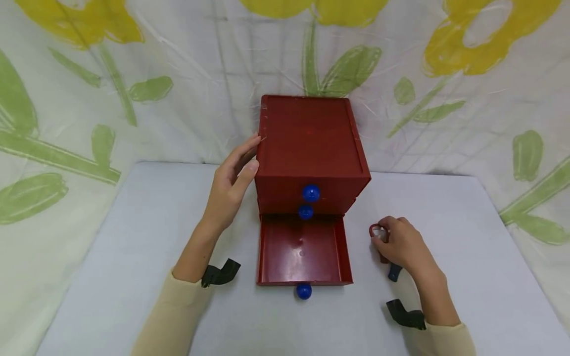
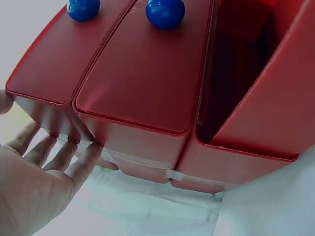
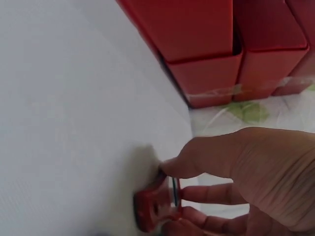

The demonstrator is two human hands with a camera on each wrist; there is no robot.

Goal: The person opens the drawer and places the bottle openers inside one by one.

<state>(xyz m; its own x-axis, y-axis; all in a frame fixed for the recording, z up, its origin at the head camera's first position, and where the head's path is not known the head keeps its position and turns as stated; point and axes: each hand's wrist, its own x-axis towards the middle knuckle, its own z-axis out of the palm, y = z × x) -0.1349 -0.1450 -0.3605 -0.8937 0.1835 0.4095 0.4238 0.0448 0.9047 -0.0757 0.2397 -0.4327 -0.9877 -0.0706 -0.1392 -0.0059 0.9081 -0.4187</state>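
Observation:
A red box of three drawers [image 1: 311,138] with blue knobs stands on the table, its bottom drawer [image 1: 303,252] pulled out and the inner floor showing. My left hand [image 1: 229,185] lies along the box's left side, fingers extended and thumb near the front edge. In the left wrist view, the fingertips are right at the side wall. To the right of the box, my right hand [image 1: 403,242] pinches a small red tool with a ring-shaped end [image 1: 371,230] between thumb and fingers, low over the table. A dark blue handle end [image 1: 395,272] shows below it. Fingers hide its middle.
The white table [image 1: 133,277] extends on both sides of the box. Behind it hangs a sheet printed with yellow flowers [image 1: 481,39] and green leaves. A blue knob [image 1: 304,291] sticks out at the front of the pulled-out drawer. Dark straps [image 1: 220,273] hang at both wrists.

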